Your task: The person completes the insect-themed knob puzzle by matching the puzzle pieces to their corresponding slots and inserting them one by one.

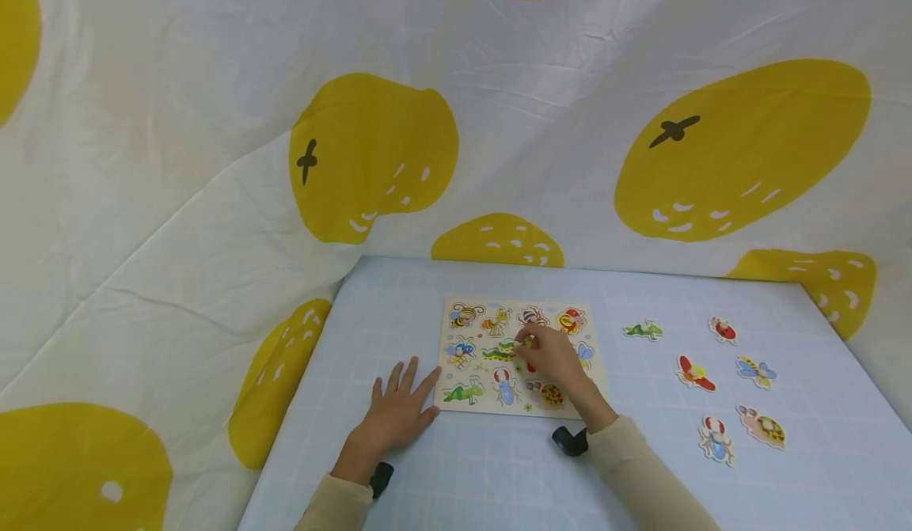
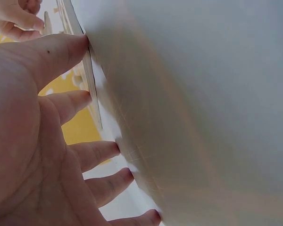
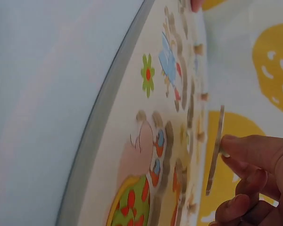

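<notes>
- Room: white cloth (image 1: 534, 143) w/ big yellow fruit print; rises behind surface (image 1: 527, 468) & along its L side
- Surface: pale blue, faint grid lines; carries everything, slopes off to the sides in head view
- Board (image 1: 481, 407): flat on surface, approx. mid; rows of insect pics; part hidden under R hand (image 1: 559, 357)
- R hand: over board, R of its centre; grip pinching one pc betw. thumb & fingertips
- L hand (image 1: 397, 412): on surface, fingers spread, grip released, nothing held; thumb & index tips at board's L edge
- Loose pcs, all R of board, well apart from both hands: snail-like pc (image 1: 762, 426), blue beetle pc (image 1: 716, 440), red-winged pc (image 1: 694, 374), dragonfly pc (image 1: 756, 373), green grasshopper pc (image 1: 644, 330), ladybird pc (image 1: 723, 330)
- Held pc (image 3: 214, 157): thin, edge-on in R wrist view, so can't tell which pic; key relation: it's in R hand's grip, above board, visible gap, not touching; long axis roughly parallel to board face; R hand obv. nearer, L hand off to the side
</notes>
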Demonstrator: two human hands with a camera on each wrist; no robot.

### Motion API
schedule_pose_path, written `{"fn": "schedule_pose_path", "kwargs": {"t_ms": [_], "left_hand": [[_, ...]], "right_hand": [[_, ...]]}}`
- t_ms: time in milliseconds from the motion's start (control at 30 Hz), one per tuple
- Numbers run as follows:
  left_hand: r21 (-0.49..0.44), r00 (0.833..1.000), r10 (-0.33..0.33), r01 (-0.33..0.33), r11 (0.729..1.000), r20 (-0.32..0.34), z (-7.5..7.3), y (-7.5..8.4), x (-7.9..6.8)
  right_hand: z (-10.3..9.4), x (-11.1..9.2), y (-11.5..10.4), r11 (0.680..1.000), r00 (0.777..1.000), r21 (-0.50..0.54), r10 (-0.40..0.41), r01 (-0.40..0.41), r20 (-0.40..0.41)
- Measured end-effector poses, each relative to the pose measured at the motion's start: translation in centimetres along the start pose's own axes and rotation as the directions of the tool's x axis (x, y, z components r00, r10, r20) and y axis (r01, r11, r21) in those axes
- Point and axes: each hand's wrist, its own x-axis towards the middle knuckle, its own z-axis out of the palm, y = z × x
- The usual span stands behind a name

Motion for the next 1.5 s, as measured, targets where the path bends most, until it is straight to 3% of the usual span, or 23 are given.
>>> {"fn": "schedule_pose_path", "kwargs": {"t_ms": [200,467,700,1300,1500], "left_hand": [[0.009,1.0,0.001,-0.001,1.0,-0.011,0.1,0.0,0.0],[0.008,1.0,0.006,-0.006,1.0,-0.009,0.1,0.0,-0.1],[0.008,1.0,0.0,0.0,1.0,-0.003,0.1,0.0,0.0],[-0.001,1.0,-0.002,0.002,1.0,0.001,0.0,0.0,0.1],[0.003,1.0,-0.005,0.005,1.0,0.009,0.2,-0.1,0.1]], "right_hand": [[0.8,0.1,-0.8,1.0,1.0,0.011,-0.026,0.026,0.018],[1.8,0.5,-1.3,0.999,0.998,-0.039,-0.001,0.004,0.065],[2.2,0.3,-1.4,0.998,0.997,-0.05,-0.026,0.03,0.073],[2.8,0.6,-1.4,0.996,0.997,-0.089,0.004,0.003,0.077],[2.3,0.4,-1.1,1.0,0.998,-0.024,0.01,-0.009,0.056]]}}
